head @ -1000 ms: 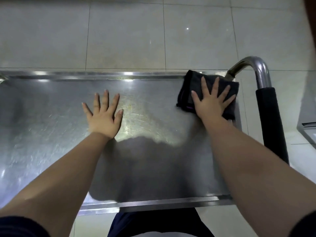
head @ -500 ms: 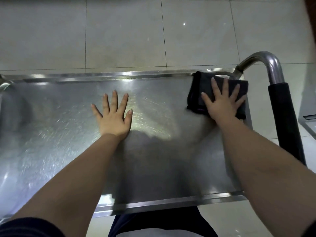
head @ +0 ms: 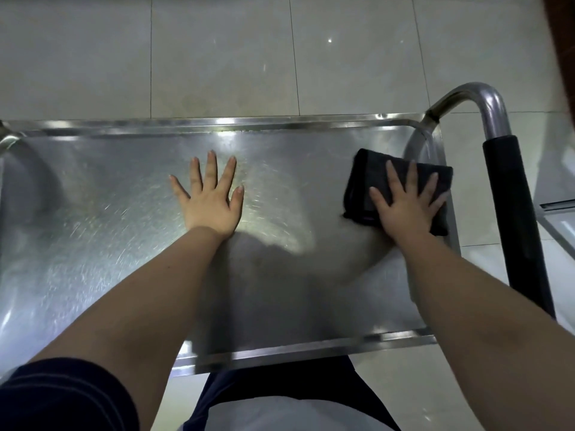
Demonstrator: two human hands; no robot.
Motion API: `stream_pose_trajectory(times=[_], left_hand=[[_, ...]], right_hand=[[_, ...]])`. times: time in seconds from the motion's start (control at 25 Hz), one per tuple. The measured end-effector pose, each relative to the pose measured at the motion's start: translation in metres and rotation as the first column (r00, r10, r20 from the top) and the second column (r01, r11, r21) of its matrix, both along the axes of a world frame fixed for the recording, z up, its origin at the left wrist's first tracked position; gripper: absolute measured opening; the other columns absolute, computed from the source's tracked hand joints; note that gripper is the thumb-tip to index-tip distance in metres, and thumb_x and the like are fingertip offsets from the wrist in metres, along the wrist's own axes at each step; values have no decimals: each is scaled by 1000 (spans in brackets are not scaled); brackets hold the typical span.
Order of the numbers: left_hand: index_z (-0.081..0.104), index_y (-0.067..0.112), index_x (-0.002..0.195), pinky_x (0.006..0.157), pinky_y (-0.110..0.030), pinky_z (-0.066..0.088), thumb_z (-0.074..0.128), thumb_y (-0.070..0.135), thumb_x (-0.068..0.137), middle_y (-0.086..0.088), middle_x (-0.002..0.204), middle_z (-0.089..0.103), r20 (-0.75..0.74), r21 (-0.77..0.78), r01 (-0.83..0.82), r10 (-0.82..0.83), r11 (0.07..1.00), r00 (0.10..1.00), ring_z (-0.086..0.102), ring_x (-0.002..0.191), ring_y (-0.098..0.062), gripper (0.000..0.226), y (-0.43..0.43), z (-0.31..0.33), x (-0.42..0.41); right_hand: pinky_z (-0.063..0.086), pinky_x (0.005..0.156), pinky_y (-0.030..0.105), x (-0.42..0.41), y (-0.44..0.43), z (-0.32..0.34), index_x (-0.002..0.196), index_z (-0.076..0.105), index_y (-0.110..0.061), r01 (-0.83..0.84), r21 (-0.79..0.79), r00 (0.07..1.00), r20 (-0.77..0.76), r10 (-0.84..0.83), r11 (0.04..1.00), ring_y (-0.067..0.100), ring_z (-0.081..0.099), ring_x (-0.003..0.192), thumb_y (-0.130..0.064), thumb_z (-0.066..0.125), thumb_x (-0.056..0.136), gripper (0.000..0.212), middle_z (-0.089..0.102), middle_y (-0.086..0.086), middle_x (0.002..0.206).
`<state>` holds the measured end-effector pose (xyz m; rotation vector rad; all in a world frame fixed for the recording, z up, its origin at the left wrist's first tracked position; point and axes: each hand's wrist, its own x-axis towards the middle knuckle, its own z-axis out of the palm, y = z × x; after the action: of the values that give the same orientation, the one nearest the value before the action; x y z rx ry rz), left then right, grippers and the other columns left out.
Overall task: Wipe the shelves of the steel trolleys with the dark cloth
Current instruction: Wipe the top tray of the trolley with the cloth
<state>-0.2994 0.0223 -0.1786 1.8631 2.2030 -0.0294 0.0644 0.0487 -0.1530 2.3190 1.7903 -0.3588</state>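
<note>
head view: the right hand (head: 404,206) lies flat with fingers spread, pressing the folded dark cloth (head: 373,185) onto the scratched steel trolley shelf (head: 93,228) near its right rim, beside the black-sleeved steel handle (head: 513,219). the left hand (head: 211,197) rests flat, fingers splayed, on bare steel mid-shelf.

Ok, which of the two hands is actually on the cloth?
The right hand, spread flat on the dark cloth beside the black handle. The left hand lies flat on the bare steel shelf, no cloth under it.
</note>
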Motion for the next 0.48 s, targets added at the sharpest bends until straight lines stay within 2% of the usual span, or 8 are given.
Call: stream_pose_trajectory(times=[0.08, 0.12, 0.2, 0.28, 0.32, 0.4, 0.48], left_hand=[[0, 45, 153, 111, -65, -16, 7, 60, 97, 5, 164, -7, -9, -1, 3, -3, 1000, 1000, -12, 150, -27, 57, -1, -1, -1], [-1, 46, 153, 111, -65, -16, 6, 60, 97, 5, 164, -7, -16, 1, 3, -3, 1000, 1000, -12, 150, -27, 57, 0, 0, -1], [-1, 46, 153, 111, -65, -16, 5, 59, 97, 5, 164, -8, -15, -1, 5, -5, 1000, 1000, -13, 150, -27, 58, 0, 0, -3], [-3, 45, 153, 111, -65, -16, 4, 58, 97, 5, 164, -9, -14, 0, 11, -11, 1000, 1000, -13, 149, -27, 58, -2, 0, -3], [-2, 45, 153, 110, -64, -16, 4, 59, 97, 5, 164, -10, -15, 1, 14, -14, 1000, 1000, -14, 149, -27, 58, -2, 1, -3], [-1, 44, 153, 110, -64, -17, 4, 59, 97, 5, 164, -9, -12, -2, 14, -14, 1000, 1000, -13, 150, -28, 59, -2, 2, -2], [-1, 44, 153, 109, -64, -17, 4, 59, 97, 4, 164, -8, -16, -6, 12, -13, 1000, 1000, -13, 150, -28, 59, -2, 3, 0]], right_hand=[[-4, 108, 71, -25, -5, 1, 148, -10, -53, 125, 17, 992, 14, -125, 992, 45, -15, 145, -82, 1, 80, 75, -11, -3, 164], [-5, 107, 73, -59, -13, -1, 149, -10, -51, 87, 15, 996, 22, -88, 996, 47, -15, 144, -80, 4, 82, 75, -11, -2, 164], [-11, 105, 75, -134, -43, -6, 150, -4, -51, -194, 5, 980, -49, 194, 981, 49, -13, 144, -78, 12, 84, 73, -10, -2, 163], [-8, 107, 74, -166, -72, -7, 150, 6, -52, -506, 7, 857, -110, 504, 863, 48, -9, 145, -77, 20, 86, 71, -3, -4, 164], [-5, 108, 73, -155, -72, -6, 150, 8, -53, -561, 15, 822, -109, 559, 828, 45, -8, 146, -77, 22, 86, 69, 0, -5, 164], [-5, 110, 70, -97, -63, -8, 148, 6, -56, -467, 58, 882, -44, 469, 882, 41, -7, 148, -79, 23, 86, 69, 2, -8, 164], [-7, 111, 69, -27, -57, -5, 148, 2, -57, -197, 37, 980, 13, 197, 980, 39, -10, 148, -81, 16, 85, 69, -2, -8, 164]])
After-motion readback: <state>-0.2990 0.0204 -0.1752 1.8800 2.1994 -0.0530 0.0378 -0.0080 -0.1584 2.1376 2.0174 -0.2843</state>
